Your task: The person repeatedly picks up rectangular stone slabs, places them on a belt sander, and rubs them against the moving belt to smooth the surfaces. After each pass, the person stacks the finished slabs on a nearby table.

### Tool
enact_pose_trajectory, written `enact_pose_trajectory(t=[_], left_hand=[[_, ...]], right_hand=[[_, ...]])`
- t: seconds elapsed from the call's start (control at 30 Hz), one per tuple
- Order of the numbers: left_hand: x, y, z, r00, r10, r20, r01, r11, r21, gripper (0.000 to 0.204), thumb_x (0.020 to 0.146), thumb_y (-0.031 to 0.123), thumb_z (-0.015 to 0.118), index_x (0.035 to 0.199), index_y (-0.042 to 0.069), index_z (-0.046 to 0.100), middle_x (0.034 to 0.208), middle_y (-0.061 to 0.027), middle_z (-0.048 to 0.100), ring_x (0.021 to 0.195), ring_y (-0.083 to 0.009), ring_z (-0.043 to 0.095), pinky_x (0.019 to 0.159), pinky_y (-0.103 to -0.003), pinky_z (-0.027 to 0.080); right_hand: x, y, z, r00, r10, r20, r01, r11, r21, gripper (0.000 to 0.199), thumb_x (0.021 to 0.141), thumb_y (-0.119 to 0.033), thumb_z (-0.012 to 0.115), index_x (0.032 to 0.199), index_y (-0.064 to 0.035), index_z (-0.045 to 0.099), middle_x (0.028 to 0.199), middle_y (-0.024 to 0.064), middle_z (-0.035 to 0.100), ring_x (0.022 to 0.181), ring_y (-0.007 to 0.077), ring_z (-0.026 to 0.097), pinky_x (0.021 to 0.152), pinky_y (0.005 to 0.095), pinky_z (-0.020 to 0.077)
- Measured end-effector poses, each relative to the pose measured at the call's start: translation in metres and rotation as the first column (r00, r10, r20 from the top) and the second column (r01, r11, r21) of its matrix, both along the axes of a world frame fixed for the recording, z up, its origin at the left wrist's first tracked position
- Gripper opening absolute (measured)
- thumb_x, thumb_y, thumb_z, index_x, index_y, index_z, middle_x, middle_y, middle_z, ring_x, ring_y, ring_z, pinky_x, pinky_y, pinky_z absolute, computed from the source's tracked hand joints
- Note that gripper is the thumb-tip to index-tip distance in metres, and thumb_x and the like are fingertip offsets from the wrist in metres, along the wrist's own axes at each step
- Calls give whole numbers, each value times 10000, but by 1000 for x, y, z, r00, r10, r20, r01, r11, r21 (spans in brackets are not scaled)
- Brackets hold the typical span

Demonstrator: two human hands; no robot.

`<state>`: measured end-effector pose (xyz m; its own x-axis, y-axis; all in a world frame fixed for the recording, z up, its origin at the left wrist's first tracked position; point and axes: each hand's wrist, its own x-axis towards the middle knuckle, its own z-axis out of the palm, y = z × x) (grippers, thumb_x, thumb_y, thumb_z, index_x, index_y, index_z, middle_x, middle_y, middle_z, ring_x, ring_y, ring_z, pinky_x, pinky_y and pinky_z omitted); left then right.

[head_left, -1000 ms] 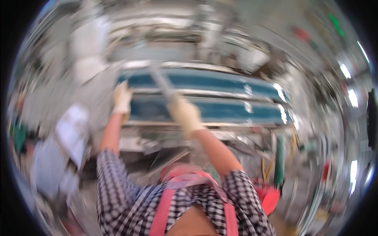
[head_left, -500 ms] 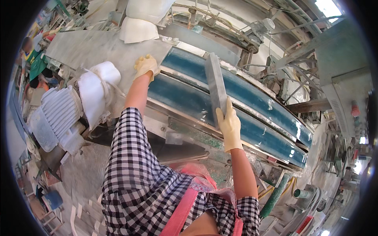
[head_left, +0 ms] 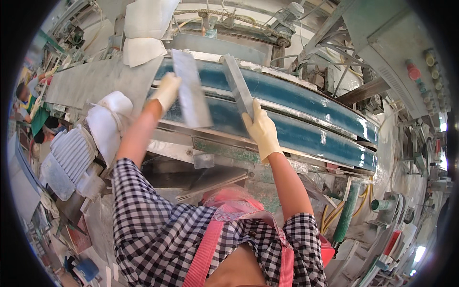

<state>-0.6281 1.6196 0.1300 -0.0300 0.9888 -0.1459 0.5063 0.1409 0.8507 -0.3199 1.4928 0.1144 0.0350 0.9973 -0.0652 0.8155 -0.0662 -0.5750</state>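
Two grey stone strips stand tilted over the blue conveyor belt (head_left: 306, 103): the left strip (head_left: 191, 88) held by the left hand (head_left: 167, 91) near the belt's left end, the right strip (head_left: 237, 86) gripped at its lower end by the right hand (head_left: 262, 129). Each gloved hand closes on one narrow edge only, so a strip could slide out and chip on the belt's metal front edge (head_left: 210, 143), or the two could knock together

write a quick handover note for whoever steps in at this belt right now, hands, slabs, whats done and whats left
Left hand, gloved, holds a grey stone slab tilted over the blue conveyor belt.
Right hand, gloved, grips the near end of a second, narrower grey slab, also over the belt.
Done: both slabs are in hand at the belt.
Left: neither looks to lie flat on the belt yet. A stack of ribbed grey pieces lies at the left.
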Motion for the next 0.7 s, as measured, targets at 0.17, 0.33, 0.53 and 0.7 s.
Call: enact_pose_trajectory(t=[0.17,0.33,0.53,0.7], left_hand=[[94,-36,-36,941,47,337,-1,991,-134,306,913,196,560,1051,-60,655,943,-159,691,852,-249,690,755,-389,565],[136,-56,-20,763,-94,640,198,976,-94,364,1020,261,531,1264,4,616,1137,-145,684,1031,-203,679,873,-332,546],[74,-58,-39,952,-193,-240,249,940,233,365,959,254,553,1219,12,636,1166,-225,679,1129,-384,628,974,-441,485],[49,-94,-84,823,22,-567,246,886,393,505,905,235,636,1308,-62,573,1348,-230,595,1314,-417,496,1138,-461,375]], right_hand=[[-1,-4,13,998,-21,-57,21,1000,6,771,921,-547,620,1459,-21,452,1177,332,641,1082,475,633,931,487,507],[2,-4,12,999,18,-44,-18,1000,-3,806,916,-537,629,1466,17,431,1204,325,643,1129,466,620,946,477,501],[0,-5,6,997,13,72,-14,1000,13,731,947,-475,573,1492,-28,378,1130,289,670,1014,443,664,850,515,530],[3,-8,11,996,32,86,-34,999,18,724,964,-465,539,1508,-22,358,1141,285,666,1012,444,664,842,521,532]])
